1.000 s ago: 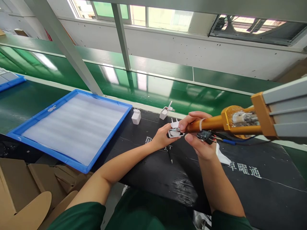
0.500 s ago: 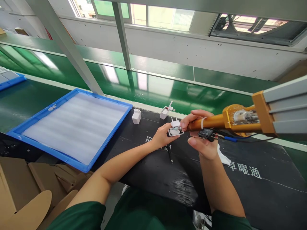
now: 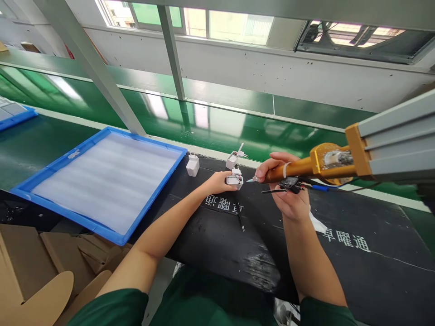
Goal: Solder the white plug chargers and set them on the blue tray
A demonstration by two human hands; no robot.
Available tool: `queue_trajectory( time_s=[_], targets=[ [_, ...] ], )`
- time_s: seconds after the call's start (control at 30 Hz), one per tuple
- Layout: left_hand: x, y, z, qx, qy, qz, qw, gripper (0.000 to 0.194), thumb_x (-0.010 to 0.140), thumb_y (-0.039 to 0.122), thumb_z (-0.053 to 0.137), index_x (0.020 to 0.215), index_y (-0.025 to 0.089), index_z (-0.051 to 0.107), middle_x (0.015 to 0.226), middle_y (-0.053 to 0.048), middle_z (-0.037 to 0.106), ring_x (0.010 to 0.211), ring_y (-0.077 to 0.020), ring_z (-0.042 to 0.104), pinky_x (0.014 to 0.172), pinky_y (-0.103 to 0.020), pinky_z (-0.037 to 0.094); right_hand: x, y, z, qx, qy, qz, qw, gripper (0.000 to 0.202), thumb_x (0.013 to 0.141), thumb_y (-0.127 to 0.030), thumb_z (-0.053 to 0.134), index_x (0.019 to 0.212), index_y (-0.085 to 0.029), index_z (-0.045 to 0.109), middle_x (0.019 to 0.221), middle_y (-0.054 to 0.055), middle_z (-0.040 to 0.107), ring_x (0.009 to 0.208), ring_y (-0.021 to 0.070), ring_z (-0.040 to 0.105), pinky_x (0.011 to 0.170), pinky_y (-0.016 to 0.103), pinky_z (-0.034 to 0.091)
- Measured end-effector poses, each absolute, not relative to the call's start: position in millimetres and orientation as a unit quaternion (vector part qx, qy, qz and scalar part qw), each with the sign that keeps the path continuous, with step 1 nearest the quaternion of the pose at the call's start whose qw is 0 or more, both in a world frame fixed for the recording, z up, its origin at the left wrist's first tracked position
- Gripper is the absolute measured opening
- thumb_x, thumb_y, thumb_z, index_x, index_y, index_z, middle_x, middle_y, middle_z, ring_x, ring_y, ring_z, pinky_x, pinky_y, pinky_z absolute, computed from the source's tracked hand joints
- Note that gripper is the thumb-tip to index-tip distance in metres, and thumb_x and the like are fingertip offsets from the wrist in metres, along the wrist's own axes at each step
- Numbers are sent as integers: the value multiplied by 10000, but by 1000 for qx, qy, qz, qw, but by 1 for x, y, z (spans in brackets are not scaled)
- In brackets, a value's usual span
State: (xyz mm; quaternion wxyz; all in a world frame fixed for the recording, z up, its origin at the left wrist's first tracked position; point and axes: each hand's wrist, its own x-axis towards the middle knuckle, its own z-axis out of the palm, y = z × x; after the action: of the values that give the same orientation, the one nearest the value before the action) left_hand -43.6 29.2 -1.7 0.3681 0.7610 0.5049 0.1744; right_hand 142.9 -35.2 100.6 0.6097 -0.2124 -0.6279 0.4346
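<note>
In the head view my left hand (image 3: 217, 183) grips an open white plug charger case (image 3: 234, 183), its pronged lid tipped up at the back. My right hand (image 3: 292, 206) is closed round the orange barrel of a glue dispensing gun (image 3: 301, 167). The gun's pale nozzle (image 3: 252, 179) points left, a short gap from the case. A small black switch with wires (image 3: 291, 183) sits under the barrel by my right fingers. Behind my hands, a second open white charger (image 3: 233, 159) rests on the black mat, and a closed white charger (image 3: 193, 165) stands to its left.
A blue tray (image 3: 124, 237) lined with a white sheet lies at the left. Tweezers (image 3: 241, 221) lie on the black mat (image 3: 217, 246). A white tissue (image 3: 317, 222) is beside my right wrist. Cardboard boxes (image 3: 27, 262) fill the lower left, and a green ledge (image 3: 217, 124) runs behind.
My left hand has drawn the charger case left, away from the nozzle, opening a gap between them. My right hand and the gun have barely moved, the gun's rear shifting slightly left.
</note>
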Motion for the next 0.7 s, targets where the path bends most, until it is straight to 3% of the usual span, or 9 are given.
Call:
queue_trajectory(
  time_s=[0.2,0.37,0.53,0.63,0.7],
  targets=[
    [-53,32,-1,726,455,187,480,565,754,488,709,1212,171,619,1147,-68,706,1064,-251,647,939,-361,480,145,-32,98,-203,-638,427,608,454,754,-448,743,1156,-282,611,811,25,630,727,189,542,640,355,473],
    [-30,32,-15,670,434,330,504,489,811,256,605,1278,151,502,1213,-106,681,1085,-206,648,973,-348,480,147,-32,93,-206,-635,433,606,392,767,-421,728,1109,-275,604,842,30,607,764,196,563,663,372,505],
    [-26,26,-7,745,447,322,376,384,798,117,503,1177,141,555,1032,-76,713,1001,-202,644,958,-353,476,146,-32,94,-204,-632,441,603,386,758,-423,732,1089,-269,605,837,29,605,744,194,559,636,364,499],
    [-35,20,4,812,434,270,281,464,825,139,475,1285,149,535,1168,-104,667,1140,-252,559,1026,-436,423,146,-31,98,-195,-639,431,607,421,760,-421,729,1135,-274,606,808,25,608,723,185,534,633,352,481],
    [-40,17,10,838,423,231,256,549,872,189,445,1421,172,431,1280,-109,616,1205,-268,500,1060,-490,387,146,-31,100,-197,-641,429,605,427,763,-424,729,1145,-282,604,802,25,608,718,183,526,629,346,476]
  ],
)
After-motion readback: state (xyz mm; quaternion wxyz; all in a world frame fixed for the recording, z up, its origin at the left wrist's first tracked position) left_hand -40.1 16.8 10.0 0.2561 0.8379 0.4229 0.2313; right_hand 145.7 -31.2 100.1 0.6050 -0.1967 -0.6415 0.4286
